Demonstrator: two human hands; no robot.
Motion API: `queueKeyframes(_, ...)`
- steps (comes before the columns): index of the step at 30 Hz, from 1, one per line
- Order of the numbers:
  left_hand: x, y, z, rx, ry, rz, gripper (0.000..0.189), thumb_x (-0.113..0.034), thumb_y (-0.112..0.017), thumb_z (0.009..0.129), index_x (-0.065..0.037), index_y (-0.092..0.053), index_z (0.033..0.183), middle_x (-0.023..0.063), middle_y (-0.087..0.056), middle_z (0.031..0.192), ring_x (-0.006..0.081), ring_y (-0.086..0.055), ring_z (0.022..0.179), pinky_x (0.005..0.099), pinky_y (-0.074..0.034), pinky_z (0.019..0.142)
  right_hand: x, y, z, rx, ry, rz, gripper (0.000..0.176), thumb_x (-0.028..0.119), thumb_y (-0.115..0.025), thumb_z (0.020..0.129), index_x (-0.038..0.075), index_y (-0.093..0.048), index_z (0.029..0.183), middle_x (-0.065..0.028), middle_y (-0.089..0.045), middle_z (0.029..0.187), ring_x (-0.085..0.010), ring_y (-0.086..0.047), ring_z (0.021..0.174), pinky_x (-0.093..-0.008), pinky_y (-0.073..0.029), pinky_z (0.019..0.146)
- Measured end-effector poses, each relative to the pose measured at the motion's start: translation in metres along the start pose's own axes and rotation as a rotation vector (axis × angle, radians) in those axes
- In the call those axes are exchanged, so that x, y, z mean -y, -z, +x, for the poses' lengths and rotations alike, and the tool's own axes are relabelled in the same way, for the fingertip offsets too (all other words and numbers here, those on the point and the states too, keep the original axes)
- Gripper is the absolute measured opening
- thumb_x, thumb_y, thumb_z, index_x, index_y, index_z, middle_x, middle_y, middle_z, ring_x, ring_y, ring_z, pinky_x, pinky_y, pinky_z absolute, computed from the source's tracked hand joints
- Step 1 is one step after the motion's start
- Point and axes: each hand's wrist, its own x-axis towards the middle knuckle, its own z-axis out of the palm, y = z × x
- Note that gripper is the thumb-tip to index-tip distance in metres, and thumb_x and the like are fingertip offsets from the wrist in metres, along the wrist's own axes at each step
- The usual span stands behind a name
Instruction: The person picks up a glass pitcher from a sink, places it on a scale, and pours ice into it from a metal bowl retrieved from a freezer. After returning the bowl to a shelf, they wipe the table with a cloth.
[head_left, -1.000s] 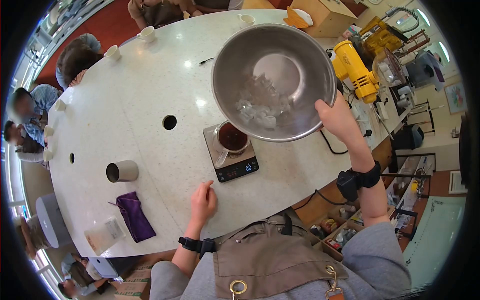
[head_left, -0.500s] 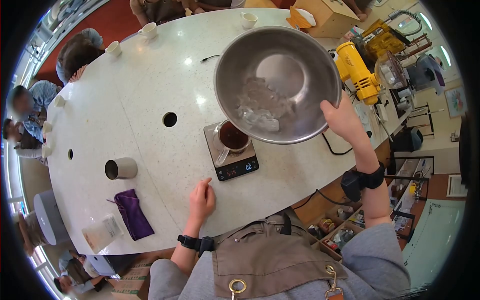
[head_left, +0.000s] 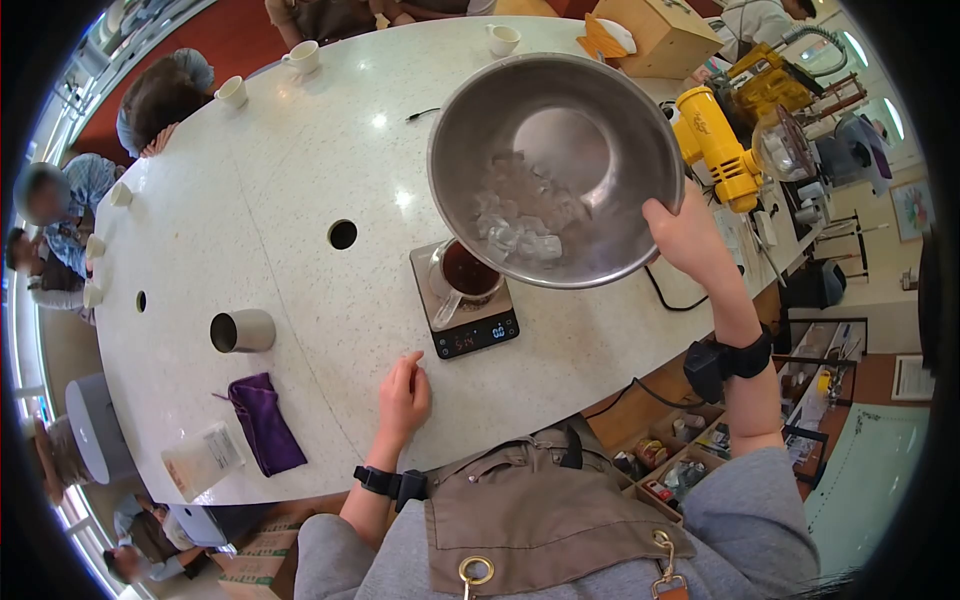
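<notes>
A large steel mixing bowl (head_left: 560, 90) is held up, tilted, over the table, with my right hand (head_left: 683, 235) gripping its rim at the right. Several ice cubes (head_left: 515, 237) lie low in the bowl, on the side toward the scale. Partly covered by the bowl's edge, a glass server of dark brown liquid (head_left: 468, 275) stands on a black digital scale (head_left: 480, 336); a clear handle points toward me. My left hand (head_left: 404, 393) rests on the table just left of the scale, fingers loosely curled with nothing visible in them.
Left on the white table (head_left: 330, 380) are a metal cup (head_left: 243, 331), a purple cloth (head_left: 268, 425) and a clear plastic bag (head_left: 203, 460). The table has a round hole (head_left: 342, 235). White cups (head_left: 302, 57) line its far edge, where people sit. A yellow machine (head_left: 717, 145) stands right.
The ice cubes have shifted a little inside the bowl. Both hands and the bowl hold nearly the same place, while the whole view has moved slightly.
</notes>
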Motion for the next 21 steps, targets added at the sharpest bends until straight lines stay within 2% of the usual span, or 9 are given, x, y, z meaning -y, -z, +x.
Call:
queueKeyframes(3,0.0,0.0,0.0,0.002,0.004,-0.005,0.021,0.004,-0.05,0.077,0.001,-0.054,0.097,0.0111,-0.049,0.067,0.0208,-0.048,0.055,0.029,-0.04,0.051,-0.002,0.0,0.001,-0.037,0.04,-0.006,0.044,0.002,-0.041,0.074,0.001,-0.042,0.119,-0.0161,-0.059,0.083,-0.0202,-0.059,0.055,-0.0299,-0.051,0.045)
queueKeyframes(5,0.001,0.0,0.0,0.001,0.0,0.0,0.021,0.004,-0.05,0.077,0.001,-0.054,0.097,0.011,-0.049,0.067,0.0208,-0.048,0.054,0.029,-0.04,0.051,0.011,-0.002,-0.003,-0.025,-0.041,-0.03,0.03,0.005,-0.044,0.077,-0.004,-0.049,0.106,-0.0128,-0.058,0.088,-0.0179,-0.056,0.081,-0.0306,-0.046,0.071)
queueKeyframes(9,0.001,0.001,0.0,0.004,0.017,-0.002,0.021,0.004,-0.05,0.077,0.0,-0.054,0.097,0.0108,-0.049,0.067,0.0209,-0.048,0.055,0.0291,-0.04,0.051,0.019,0.0,-0.005,-0.028,-0.049,-0.004,0.031,0.005,-0.044,0.077,-0.004,-0.048,0.106,-0.0135,-0.058,0.089,-0.019,-0.057,0.08,-0.0306,-0.046,0.072)
queueKeyframes(12,-0.001,0.001,0.001,0.0,0.015,-0.006,0.021,0.004,-0.05,0.078,0.0,-0.054,0.098,0.0107,-0.049,0.067,0.0207,-0.048,0.055,0.029,-0.04,0.051,0.024,0.0,-0.004,0.004,-0.172,-0.003,0.031,0.005,-0.044,0.077,-0.004,-0.048,0.106,-0.0137,-0.058,0.086,-0.0187,-0.058,0.072,-0.0302,-0.048,0.064)
queueKeyframes(15,0.0,0.001,0.0,0.004,0.023,-0.004,0.021,0.003,-0.05,0.078,0.0,-0.054,0.098,0.0108,-0.049,0.068,0.0206,-0.048,0.055,0.0289,-0.04,0.051,0.013,-0.001,-0.001,0.018,-0.064,-0.031,0.03,0.005,-0.044,0.077,-0.004,-0.048,0.105,-0.0123,-0.058,0.083,-0.0179,-0.057,0.065,-0.0295,-0.049,0.056)
queueKeyframes(17,-0.001,0.001,0.0,-0.003,0.027,-0.011,0.021,0.003,-0.05,0.078,0.0,-0.054,0.098,0.0108,-0.049,0.068,0.0205,-0.048,0.055,0.0288,-0.04,0.051,0.012,-0.002,-0.001,-0.057,0.051,-0.082,0.029,0.005,-0.044,0.077,-0.004,-0.047,0.105,-0.0115,-0.057,0.079,-0.0156,-0.057,0.058,-0.0271,-0.047,0.044)
queueKeyframes(18,-0.001,0.001,0.001,-0.007,0.027,-0.018,0.021,0.003,-0.05,0.078,0.0,-0.054,0.098,0.0107,-0.049,0.067,0.0205,-0.048,0.055,0.0288,-0.04,0.051,0.015,-0.002,-0.001,-0.057,0.051,-0.083,0.029,0.005,-0.044,0.077,-0.004,-0.047,0.105,-0.0115,-0.057,0.079,-0.0156,-0.057,0.058,-0.0271,-0.047,0.044)
queueKeyframes(20,-0.001,0.0,0.001,-0.006,0.022,-0.016,0.021,0.004,-0.05,0.078,0.0,-0.053,0.098,0.0107,-0.049,0.067,0.0205,-0.048,0.055,0.0288,-0.04,0.051,0.022,-0.003,-0.002,0.013,-0.107,-0.039,0.03,0.005,-0.044,0.077,-0.005,-0.047,0.105,-0.0126,-0.058,0.082,-0.0188,-0.059,0.068,-0.0296,-0.049,0.056)
queueKeyframes(21,0.0,0.0,0.001,-0.006,0.02,-0.013,0.021,0.004,-0.05,0.078,0.0,-0.053,0.098,0.0107,-0.048,0.067,0.0205,-0.048,0.055,0.0289,-0.04,0.051,0.021,-0.001,-0.003,0.014,-0.108,-0.039,0.03,0.005,-0.044,0.077,-0.005,-0.047,0.105,-0.0126,-0.058,0.082,-0.0188,-0.059,0.068,-0.0296,-0.049,0.056)
